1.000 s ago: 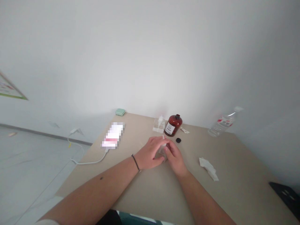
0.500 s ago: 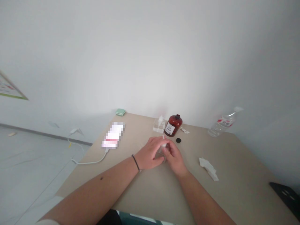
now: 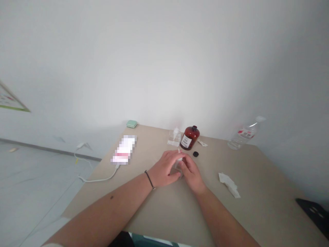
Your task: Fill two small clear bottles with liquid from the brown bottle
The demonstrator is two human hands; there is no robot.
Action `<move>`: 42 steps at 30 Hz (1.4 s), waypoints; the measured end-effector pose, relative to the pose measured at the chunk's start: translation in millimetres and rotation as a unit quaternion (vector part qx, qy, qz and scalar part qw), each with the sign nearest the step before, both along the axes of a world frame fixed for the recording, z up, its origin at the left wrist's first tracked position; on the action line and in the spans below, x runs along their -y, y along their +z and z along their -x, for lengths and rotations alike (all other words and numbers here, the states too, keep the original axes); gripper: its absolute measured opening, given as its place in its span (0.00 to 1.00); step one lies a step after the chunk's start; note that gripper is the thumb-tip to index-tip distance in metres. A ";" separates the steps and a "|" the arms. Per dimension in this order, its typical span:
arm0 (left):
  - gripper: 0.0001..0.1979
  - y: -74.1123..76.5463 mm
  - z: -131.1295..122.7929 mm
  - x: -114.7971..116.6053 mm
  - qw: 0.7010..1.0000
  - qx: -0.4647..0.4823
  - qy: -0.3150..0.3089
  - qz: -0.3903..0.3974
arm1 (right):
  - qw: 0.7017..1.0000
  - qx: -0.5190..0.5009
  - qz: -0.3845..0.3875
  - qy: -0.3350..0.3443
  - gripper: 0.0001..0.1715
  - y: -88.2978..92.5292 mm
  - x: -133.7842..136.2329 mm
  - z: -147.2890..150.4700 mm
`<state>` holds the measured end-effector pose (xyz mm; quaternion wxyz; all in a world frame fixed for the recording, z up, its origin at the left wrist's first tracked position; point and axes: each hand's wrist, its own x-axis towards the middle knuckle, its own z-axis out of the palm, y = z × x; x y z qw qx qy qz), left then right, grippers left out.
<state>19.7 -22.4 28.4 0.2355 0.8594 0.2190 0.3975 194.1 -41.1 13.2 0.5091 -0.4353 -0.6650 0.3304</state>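
The curled left hand (image 3: 163,168) and pinching right hand (image 3: 193,174) hold a small, clear, white-topped container (image 3: 176,168) (partly hidden) between them; a rounded, red-brown, white-labelled bottle (image 3: 191,136) stands at one o'clock.

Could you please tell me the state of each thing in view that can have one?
Brown bottle: upright, uncapped
Black cap: off, on the table
Water bottle: upright, capped
Phone: screen lit, cable plugged in
Green case: closed
White paper strip: creased
Front clear container: held in left hand and right hand
Rear clear container: standing, contents unclear
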 end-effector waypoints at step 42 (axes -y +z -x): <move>0.58 -29.6 -1.7 -17.9 0.953 0.113 -0.043 0.277 | 0.995 -0.077 0.028 -0.053 0.21 33.6 -4.3 -5.7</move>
